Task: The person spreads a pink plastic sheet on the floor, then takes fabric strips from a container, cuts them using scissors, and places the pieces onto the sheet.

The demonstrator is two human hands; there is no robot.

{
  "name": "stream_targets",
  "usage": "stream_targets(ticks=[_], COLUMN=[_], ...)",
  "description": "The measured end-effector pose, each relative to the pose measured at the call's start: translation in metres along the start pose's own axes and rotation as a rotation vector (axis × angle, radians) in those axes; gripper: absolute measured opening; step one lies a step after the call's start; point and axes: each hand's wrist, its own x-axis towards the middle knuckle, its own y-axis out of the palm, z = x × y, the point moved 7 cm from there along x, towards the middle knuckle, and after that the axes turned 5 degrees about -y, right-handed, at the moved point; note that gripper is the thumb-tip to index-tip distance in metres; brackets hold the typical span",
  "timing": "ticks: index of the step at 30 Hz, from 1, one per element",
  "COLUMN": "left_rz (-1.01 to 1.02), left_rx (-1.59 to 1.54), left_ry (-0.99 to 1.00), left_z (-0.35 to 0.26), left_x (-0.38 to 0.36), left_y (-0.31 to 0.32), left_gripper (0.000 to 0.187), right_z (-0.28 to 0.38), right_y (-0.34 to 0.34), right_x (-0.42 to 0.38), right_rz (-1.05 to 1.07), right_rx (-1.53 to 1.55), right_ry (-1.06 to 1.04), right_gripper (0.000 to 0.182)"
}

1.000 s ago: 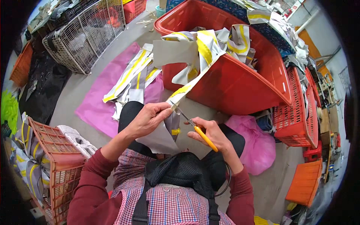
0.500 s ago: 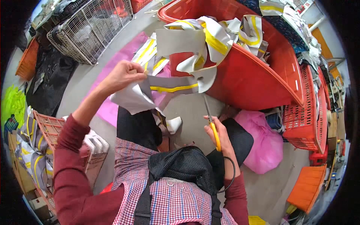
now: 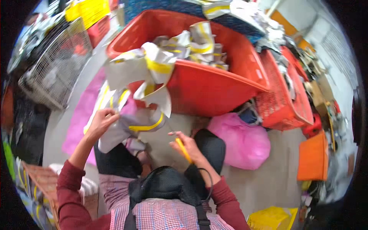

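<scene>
My left hand [image 3: 100, 120] grips the grey fabric strip with yellow piping [image 3: 132, 126] out to the left, my right hand [image 3: 188, 145] clasps the yellow-handled scissors [image 3: 183, 149], and the big red plastic tub [image 3: 214, 82] beyond looks heaped with untrimmed strips.

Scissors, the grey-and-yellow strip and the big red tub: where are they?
scissors [image 3: 183, 150], head view, on the yellow handle.
grey-and-yellow strip [image 3: 147, 125], head view, on its yellow band.
big red tub [image 3: 207, 90], head view, on its outer front wall.

Grey cloth strip with yellow band [image 3: 132, 128]: matt, soft. Big red tub [image 3: 214, 86]: smooth glossy plastic. Yellow scissor handle [image 3: 184, 150]: probably plastic, blurred.
</scene>
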Motion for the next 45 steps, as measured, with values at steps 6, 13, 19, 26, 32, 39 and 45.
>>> stream_targets(ticks=[6, 13, 19, 26, 32, 39, 45], left_rz=[0.09, 0.309, 0.34, 0.198, 0.328, 0.455, 0.147], left_rx=[-0.085, 0.014, 0.017, 0.068, 0.468, 0.546, 0.43], left_ry=[0.042, 0.324, 0.43, 0.175, -0.05, 0.121, 0.135], left_z=[-0.021, -0.058, -0.083, -0.033, 0.06, 0.085, 0.096], left_x=[-0.003, -0.019, -0.02, -0.013, -0.028, -0.079, -0.078], left_y=[0.036, 0.117, 0.124, 0.083, 0.015, 0.012, 0.014], left_gripper=[0.024, 0.018, 0.016, 0.022, 0.041, 0.043, 0.038], right_z=[0.005, 0.029, 0.028, 0.012, -0.011, -0.008, -0.014], right_y=[0.003, 0.014, 0.02, 0.013, -0.021, -0.017, -0.014], right_x=[0.005, 0.014, 0.014, 0.014, 0.006, 0.005, 0.008], right_rz=[-0.049, -0.19, -0.116, -0.182, -0.393, -0.37, -0.366], right_rx=[0.064, 0.23, 0.333, 0.24, 0.499, 0.523, 0.469], right_ry=[-0.052, -0.259, -0.26, -0.159, -0.086, -0.056, -0.137], right_gripper=[0.041, 0.054, 0.057, 0.053, 0.048, 0.05, 0.052])
